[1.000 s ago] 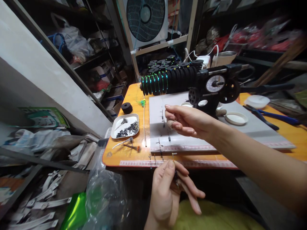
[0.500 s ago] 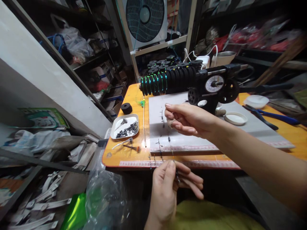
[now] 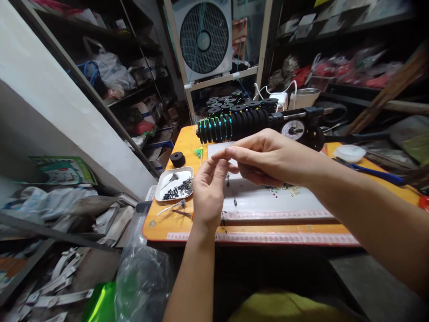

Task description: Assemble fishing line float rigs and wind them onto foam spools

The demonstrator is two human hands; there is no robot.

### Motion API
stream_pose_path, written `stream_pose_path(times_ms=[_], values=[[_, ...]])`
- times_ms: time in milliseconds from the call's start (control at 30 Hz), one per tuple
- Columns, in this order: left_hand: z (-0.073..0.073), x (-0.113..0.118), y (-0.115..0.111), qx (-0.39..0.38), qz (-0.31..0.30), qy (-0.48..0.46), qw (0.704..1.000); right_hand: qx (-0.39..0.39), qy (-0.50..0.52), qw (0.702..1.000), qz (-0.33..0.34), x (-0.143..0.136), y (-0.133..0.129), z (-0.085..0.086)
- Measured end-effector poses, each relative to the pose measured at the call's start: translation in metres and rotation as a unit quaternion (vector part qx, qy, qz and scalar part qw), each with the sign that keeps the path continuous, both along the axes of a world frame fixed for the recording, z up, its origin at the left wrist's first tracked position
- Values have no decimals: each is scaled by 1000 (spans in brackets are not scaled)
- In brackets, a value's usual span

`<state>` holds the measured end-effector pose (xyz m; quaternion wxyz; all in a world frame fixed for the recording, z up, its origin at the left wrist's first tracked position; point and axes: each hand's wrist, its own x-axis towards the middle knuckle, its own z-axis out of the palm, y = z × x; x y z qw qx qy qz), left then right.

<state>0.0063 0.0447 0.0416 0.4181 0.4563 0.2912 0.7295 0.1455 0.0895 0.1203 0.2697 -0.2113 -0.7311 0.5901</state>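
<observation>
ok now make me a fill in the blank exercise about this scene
The hand nearer the white tray is the person's ____ one. Most of the small parts in that tray are ____. Farther right in the picture than the right hand, the long handle is ____. Behind the table stands a ____ with a round grille.

Missing words: left; black; blue; fan.

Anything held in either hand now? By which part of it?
Can't tell. The left hand and right hand come together with bent fingers; anything between them is hidden or too small to make out.
</observation>
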Motion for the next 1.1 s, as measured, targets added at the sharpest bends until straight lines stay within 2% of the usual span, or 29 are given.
stream_pose_path(times_ms=[67,133,233,300,400,533,700,1100], values=[[0,-3,-2,-20,-21,15,999,-43,14,999,3,0,1,-6],[-3,-3,-9,-36,-35,16,999,-129,46,990,23,-1,2,-16],[-10,2,-22,-80,-75,-48,993,-272,86,956,66,-6,4,-33],[-15,7,-31,-112,-100,-91,984,-317,92,941,76,-10,7,-43],[-24,14,-42,-150,-120,-114,975,-331,92,937,66,-12,11,-50],[-35,22,-58,-189,-140,-154,960,-339,88,935,56,-10,16,-52],[-41,27,-73,-224,-158,-203,940,-344,83,934,47,-9,15,-54],[-50,29,-77,-223,-154,-212,939,-323,67,943,41,-7,14,-54]])
